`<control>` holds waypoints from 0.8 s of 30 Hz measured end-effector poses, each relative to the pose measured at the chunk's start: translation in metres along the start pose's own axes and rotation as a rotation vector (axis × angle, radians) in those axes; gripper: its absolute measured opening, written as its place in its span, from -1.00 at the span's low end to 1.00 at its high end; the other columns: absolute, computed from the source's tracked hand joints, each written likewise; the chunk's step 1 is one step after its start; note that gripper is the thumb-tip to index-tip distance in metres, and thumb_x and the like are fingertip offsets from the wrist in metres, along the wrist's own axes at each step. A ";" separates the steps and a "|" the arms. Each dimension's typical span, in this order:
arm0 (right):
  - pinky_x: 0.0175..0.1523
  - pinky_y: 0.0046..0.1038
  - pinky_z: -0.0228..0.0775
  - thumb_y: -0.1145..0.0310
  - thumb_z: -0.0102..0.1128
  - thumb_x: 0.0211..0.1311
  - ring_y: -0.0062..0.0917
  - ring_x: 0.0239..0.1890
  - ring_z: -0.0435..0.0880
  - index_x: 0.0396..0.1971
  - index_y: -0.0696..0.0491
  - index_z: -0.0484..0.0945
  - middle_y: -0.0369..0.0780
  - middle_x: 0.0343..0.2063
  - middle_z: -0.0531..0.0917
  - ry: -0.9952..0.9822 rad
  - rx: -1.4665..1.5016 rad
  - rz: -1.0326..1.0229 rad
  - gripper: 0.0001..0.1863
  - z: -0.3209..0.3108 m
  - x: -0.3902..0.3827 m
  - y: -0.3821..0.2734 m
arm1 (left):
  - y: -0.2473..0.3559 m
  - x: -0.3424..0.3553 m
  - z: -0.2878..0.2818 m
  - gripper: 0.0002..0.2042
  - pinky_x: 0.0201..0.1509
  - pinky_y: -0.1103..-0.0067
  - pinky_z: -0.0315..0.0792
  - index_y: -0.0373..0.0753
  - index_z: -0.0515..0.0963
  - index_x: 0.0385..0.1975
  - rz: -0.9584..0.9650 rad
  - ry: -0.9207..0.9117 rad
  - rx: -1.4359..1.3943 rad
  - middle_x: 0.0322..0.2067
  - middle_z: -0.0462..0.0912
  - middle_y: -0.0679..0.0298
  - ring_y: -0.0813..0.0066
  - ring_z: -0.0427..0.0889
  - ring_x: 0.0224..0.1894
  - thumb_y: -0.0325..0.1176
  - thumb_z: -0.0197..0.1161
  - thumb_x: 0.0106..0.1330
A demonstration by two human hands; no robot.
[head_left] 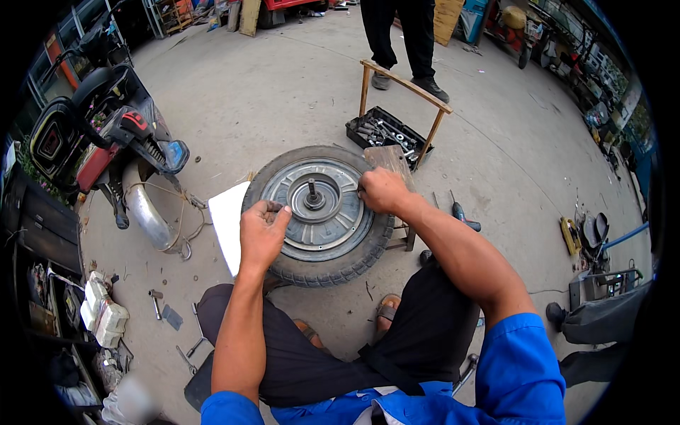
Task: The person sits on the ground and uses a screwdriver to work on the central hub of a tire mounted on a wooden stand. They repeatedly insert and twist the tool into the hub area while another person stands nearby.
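A worker in a bright blue short-sleeved work shirt, the sleeves ending above the elbows and leaving both forearms bare. The left hand (261, 234) and the right hand (383, 190) are ungloved, with no watch or rings visible. A strip of white shows at the shirt's lower front edge. Dark, loose trousers cover the legs, creased at the knees, and brown open sandals are on the feet below them.

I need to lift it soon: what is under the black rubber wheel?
Under the black rubber wheel, a white flat board sticks out on its left and a wooden stool on its right. Anything directly beneath the grey metal hub is hidden.
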State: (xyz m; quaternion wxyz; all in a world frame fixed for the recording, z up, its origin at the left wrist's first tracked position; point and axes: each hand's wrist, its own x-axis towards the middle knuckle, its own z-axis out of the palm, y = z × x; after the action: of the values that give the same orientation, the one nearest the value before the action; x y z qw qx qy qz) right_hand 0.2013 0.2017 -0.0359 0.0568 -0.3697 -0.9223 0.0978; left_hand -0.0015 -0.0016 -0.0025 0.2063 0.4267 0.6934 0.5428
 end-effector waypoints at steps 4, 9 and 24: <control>-0.03 -0.11 0.56 0.26 0.27 0.14 -0.07 -0.13 0.71 -0.40 0.12 0.70 0.04 -0.30 0.72 -0.015 -0.027 -0.010 -0.79 0.001 -0.001 -0.005 | -0.006 0.001 0.000 -0.79 -0.54 0.69 0.13 -0.49 0.60 -0.31 0.014 0.009 -0.006 -0.63 0.46 0.49 0.80 0.28 -0.59 -0.39 0.33 0.31; -0.04 -0.11 0.56 0.22 0.31 0.18 -0.06 -0.16 0.72 -0.41 0.13 0.71 0.03 -0.32 0.72 -0.004 -0.015 -0.004 -0.75 0.005 -0.002 0.000 | 0.003 0.000 -0.002 -0.71 -0.40 0.63 0.40 -0.56 0.59 -0.24 -0.040 -0.040 0.027 -0.52 0.66 0.21 0.65 0.54 -0.49 -0.36 0.34 0.30; -0.06 -0.10 0.56 0.38 0.19 0.09 -0.07 -0.16 0.71 -0.39 0.07 0.71 0.00 -0.33 0.72 0.006 -0.006 -0.062 -0.84 -0.002 -0.006 0.005 | 0.004 -0.001 -0.004 -0.74 -0.51 0.63 0.28 -0.52 0.59 -0.28 -0.023 -0.017 0.026 -0.62 0.56 0.32 0.72 0.40 -0.57 -0.37 0.34 0.30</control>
State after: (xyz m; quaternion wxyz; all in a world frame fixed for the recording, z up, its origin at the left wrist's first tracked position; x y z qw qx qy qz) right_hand 0.2089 0.2016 -0.0356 0.0613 -0.3415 -0.9333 0.0923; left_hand -0.0023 -0.0046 0.0020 0.2126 0.4260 0.7035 0.5276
